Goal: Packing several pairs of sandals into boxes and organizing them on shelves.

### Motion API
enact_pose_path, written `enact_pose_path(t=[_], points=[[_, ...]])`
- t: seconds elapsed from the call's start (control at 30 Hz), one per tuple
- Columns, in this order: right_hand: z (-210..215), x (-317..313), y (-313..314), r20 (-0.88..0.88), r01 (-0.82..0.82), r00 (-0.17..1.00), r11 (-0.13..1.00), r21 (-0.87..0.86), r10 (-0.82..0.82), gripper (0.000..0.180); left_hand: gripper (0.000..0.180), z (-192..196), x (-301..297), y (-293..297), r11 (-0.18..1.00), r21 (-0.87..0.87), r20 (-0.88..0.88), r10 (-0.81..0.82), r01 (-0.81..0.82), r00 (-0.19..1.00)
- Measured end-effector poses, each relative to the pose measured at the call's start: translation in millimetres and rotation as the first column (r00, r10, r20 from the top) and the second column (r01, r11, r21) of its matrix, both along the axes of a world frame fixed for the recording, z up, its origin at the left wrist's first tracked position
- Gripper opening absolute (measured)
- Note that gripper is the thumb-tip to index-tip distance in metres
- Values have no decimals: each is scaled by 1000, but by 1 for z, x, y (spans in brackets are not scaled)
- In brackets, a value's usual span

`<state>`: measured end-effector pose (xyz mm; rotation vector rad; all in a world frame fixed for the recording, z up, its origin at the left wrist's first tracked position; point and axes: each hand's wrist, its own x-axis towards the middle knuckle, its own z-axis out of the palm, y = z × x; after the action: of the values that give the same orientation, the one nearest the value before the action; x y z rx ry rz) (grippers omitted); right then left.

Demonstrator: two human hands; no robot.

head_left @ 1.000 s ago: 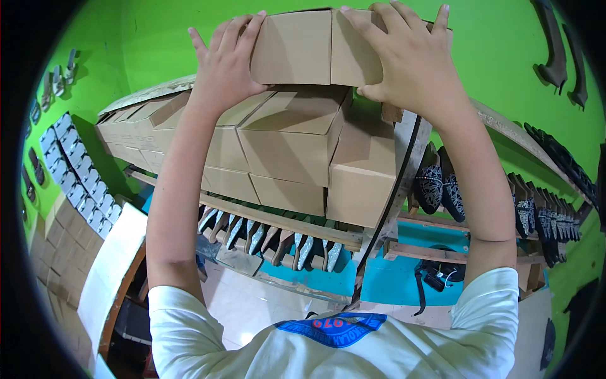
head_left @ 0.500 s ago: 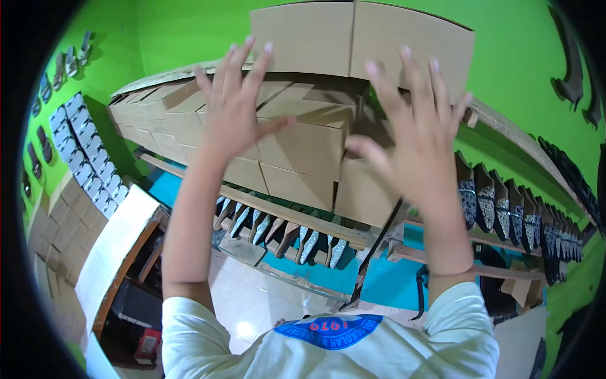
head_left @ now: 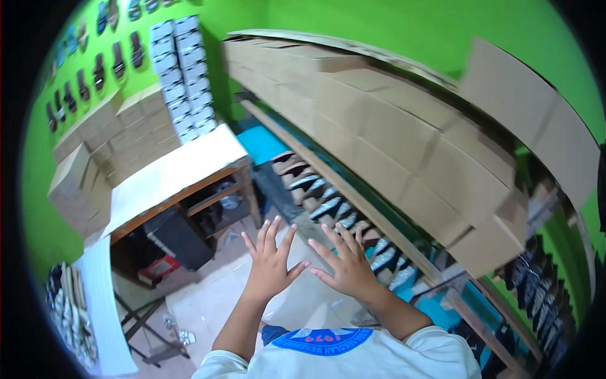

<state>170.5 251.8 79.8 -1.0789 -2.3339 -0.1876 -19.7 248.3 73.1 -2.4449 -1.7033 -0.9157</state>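
Both hands had dropped from the boxes overhead, where half a second before they were raised with spread fingers near the top box; the view had also swung down and left. Now the left hand and right hand hovered side by side at chest height, palms down, thumbs almost meeting, fingers wide and holding nothing.

Nearest them, just beyond the right hand, ran a low shelf with a wooden front rail, packed with sandals standing on edge, dark with pale straps. Above it, plain brown boxes were stacked in tight rows along the green wall, all closed, their contents hidden. Two more boxes sat higher at the right, jutting past the stack. Further sandals hung in a row at the lower right.

To the left stood a counter with a bare white top. A black case and a red box lay beneath it. Behind it more brown boxes were piled, and a column of small white boxes rose against the wall. Single sandals were pinned on the wall at upper left.

Pale floor lay open under the hands, between the counter's leg and the shelf.
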Motion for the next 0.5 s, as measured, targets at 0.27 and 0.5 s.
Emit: enact_pose_path(t=[0.27,0.5], points=[[-40,-148,63,44,-79,995,963,-258,93,60,72,-43,-164,-8,944,-117,-70,303,-310,950],[-28,-271,90,-9,-198,978,921,-336,208,63,70,-33,-269,-15,859,-162,-59,482,-485,874]])
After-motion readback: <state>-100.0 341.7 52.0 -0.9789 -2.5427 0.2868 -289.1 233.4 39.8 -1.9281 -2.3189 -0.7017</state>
